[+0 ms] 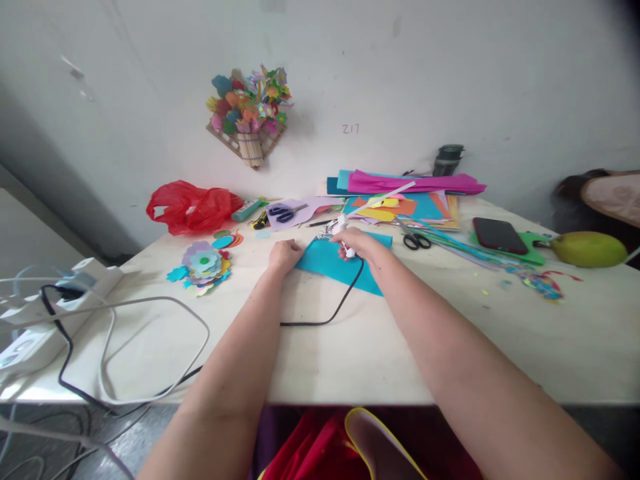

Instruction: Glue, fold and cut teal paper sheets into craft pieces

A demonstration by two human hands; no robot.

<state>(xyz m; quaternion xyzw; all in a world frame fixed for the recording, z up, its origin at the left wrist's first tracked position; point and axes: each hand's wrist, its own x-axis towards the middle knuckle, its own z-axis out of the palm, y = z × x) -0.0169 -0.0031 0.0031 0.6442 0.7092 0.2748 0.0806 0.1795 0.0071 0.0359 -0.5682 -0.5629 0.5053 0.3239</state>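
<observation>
My right hand (359, 241) is wrapped round a white hot glue gun (341, 225), whose long pale glue stick (380, 199) sticks out up and to the right. A black cord (345, 300) runs from the gun's handle back towards me. Beneath the gun lies a sheet of bright blue paper (327, 263). My left hand (286, 256) rests at the sheet's left edge with its fingers curled in; what they hold, if anything, is hidden. The gun's nozzle cannot be made out clearly.
Left on the table (240, 367) lie layered paper flowers (203, 261), a red plastic bag (193, 207) and a power strip (60, 320) with loose cables. Behind are blue-handled scissors (286, 213); rightward, black scissors (416, 239), paper strips (460, 248), a phone (500, 236) and a yellow-green fruit (590, 249).
</observation>
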